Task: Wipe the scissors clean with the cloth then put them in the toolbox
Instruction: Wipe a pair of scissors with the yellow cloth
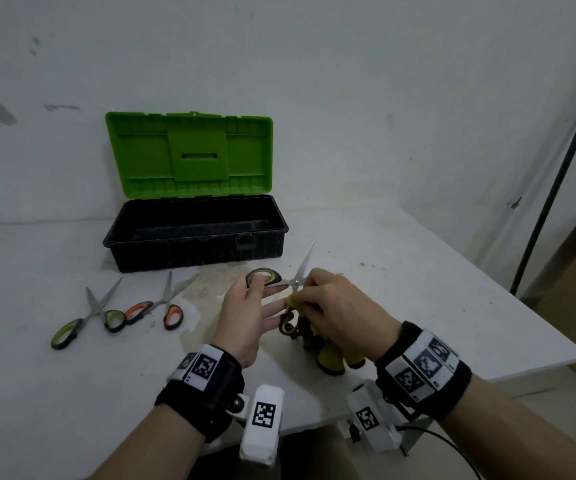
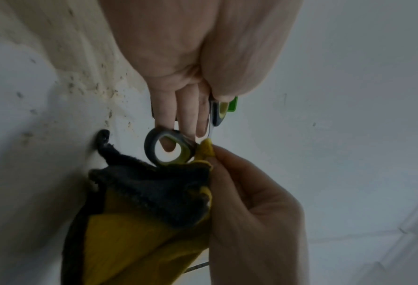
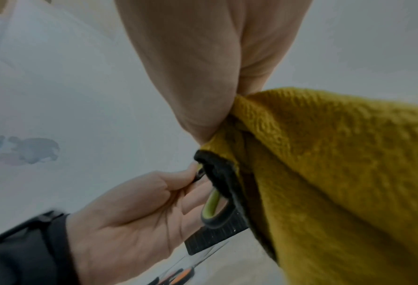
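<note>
Green-and-black-handled scissors (image 1: 281, 280) are held above the white table, blades spread, one blade tip pointing up toward the toolbox. My left hand (image 1: 250, 306) pinches the upper handle loop (image 2: 219, 111); the other loop (image 2: 169, 148) hangs free below. My right hand (image 1: 331, 304) pinches a yellow cloth (image 1: 329, 356) with a dark edge around the scissors near the pivot, and the rest of the cloth (image 3: 337, 173) hangs down to the table. The black toolbox (image 1: 162, 252) stands open behind, its green lid (image 1: 189, 154) upright against the wall.
Two more scissors lie left of my hands: a green-handled pair (image 1: 87, 315) and an orange-handled pair (image 1: 163, 301). A stained patch marks the table in front of the toolbox. The table's right edge (image 1: 508, 306) is close, with a dark pole (image 1: 556, 195) leaning beyond it.
</note>
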{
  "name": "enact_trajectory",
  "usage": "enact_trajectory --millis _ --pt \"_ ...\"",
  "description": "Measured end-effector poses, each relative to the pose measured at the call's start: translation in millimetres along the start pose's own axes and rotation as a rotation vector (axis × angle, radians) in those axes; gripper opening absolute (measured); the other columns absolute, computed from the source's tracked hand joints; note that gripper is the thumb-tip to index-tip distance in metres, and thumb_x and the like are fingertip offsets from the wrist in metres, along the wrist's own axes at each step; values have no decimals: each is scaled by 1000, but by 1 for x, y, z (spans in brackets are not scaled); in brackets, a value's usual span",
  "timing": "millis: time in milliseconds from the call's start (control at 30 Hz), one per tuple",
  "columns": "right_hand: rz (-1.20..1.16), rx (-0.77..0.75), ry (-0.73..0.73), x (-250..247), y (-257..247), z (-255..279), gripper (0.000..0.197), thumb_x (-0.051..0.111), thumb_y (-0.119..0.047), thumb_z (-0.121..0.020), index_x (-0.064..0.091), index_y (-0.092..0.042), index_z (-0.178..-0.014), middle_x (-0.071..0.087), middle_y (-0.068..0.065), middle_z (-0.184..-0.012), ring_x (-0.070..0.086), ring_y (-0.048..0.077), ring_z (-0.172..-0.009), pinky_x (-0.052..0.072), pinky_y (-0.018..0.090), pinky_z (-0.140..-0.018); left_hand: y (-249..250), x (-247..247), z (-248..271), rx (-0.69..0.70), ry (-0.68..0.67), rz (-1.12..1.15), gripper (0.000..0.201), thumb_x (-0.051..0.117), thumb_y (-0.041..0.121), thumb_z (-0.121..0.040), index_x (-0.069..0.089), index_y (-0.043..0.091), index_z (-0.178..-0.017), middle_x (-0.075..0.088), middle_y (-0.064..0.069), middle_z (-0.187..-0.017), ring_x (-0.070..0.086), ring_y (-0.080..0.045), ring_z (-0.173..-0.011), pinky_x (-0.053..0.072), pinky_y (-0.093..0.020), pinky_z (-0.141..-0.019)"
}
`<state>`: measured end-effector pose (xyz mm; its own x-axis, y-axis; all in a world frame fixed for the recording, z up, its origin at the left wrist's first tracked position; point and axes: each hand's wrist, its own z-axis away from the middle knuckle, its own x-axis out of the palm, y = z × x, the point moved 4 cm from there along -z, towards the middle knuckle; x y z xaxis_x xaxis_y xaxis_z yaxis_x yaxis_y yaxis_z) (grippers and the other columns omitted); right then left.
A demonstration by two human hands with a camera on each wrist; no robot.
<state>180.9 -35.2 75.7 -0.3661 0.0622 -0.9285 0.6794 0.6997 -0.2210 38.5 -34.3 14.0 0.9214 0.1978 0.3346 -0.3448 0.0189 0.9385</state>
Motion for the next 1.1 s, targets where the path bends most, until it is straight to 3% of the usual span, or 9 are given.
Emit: enact_trajectory --millis 167,267,367,533,700,833,900,1033,1100 --pt "-9 99 60 -4 13 -5 23 54 -19 -96 73 -15 -108 54 3 -96 57 21 -82 49 32 -73 0 6 3 -88 -148 141 22 44 24 -107 53 7 -118 76 -17 -105 73 -28 -102 62 -43 -80" --pt "-18 70 61 -5 11 -4 23 54 -20 -96 72 -17 -109 54 0 -98 55 16 -83 47 26 -72 -5 4 5 -93 -225 217 19 54 0 -99 51 5 -116 71 -25 -114 71 -25 -96 60 -33 -79" --pt "-26 37 81 -6 9 -4 21 55 -20 -96 73 -19 -107 54 0 -95 55 16 -80 48 26 -70 -13 -1 3 -124 -242 221 33 54 -17 -90 58 4 -115 74 -15 -108 71 -20 -88 59 -26 -76" --pt "1 28 89 -10 10 -3 21 55 -20 -97 73 -19 -108 55 0 -98 57 18 -81 49 30 -71 -11 0 2 -150 -306 164 38 52 -19 -89 64 -1 -121 72 -19 -117 67 -23 -98 57 -26 -84" --pt "24 44 120 -13 16 -5 20 55 -19 -97 74 -16 -103 52 0 -95 55 19 -77 49 34 -67 -11 1 9 -185 -384 150 38 47 -19 -93 60 8 -116 69 -23 -118 67 -26 -96 57 -29 -79" --pt "21 17 150 -10 17 -4 20 55 -20 -97 74 -16 -102 47 -5 -92 51 14 -73 44 25 -63 -15 1 14 -181 -387 45 38 51 -5 -98 57 22 -125 73 -10 -119 72 -32 -101 56 -43 -81" --pt "5 4 168 -9 18 -4 19 57 -20 -97 74 -17 -104 48 -6 -92 49 10 -73 43 21 -63 -19 1 12 -214 -329 86 30 52 -1 -100 57 17 -124 73 -10 -110 74 -34 -95 57 -48 -79" --pt "-22 -18 166 -2 18 -3 20 56 -23 -97 73 -19 -107 54 -3 -96 54 12 -77 48 25 -67 -18 -6 4 -134 -187 -57 17 52 5 -101 66 11 -109 72 -2 -88 65 -16 -76 50 -27 -65" --pt "-75 7 200 -2 22 -4 19 57 -26 -97 74 -20 -103 55 -5 -94 54 9 -77 48 22 -69 -16 -15 1 -129 -129 -126 19 55 3 -100 69 11 -110 68 -3 -87 58 -15 -74 47 -24 -64"
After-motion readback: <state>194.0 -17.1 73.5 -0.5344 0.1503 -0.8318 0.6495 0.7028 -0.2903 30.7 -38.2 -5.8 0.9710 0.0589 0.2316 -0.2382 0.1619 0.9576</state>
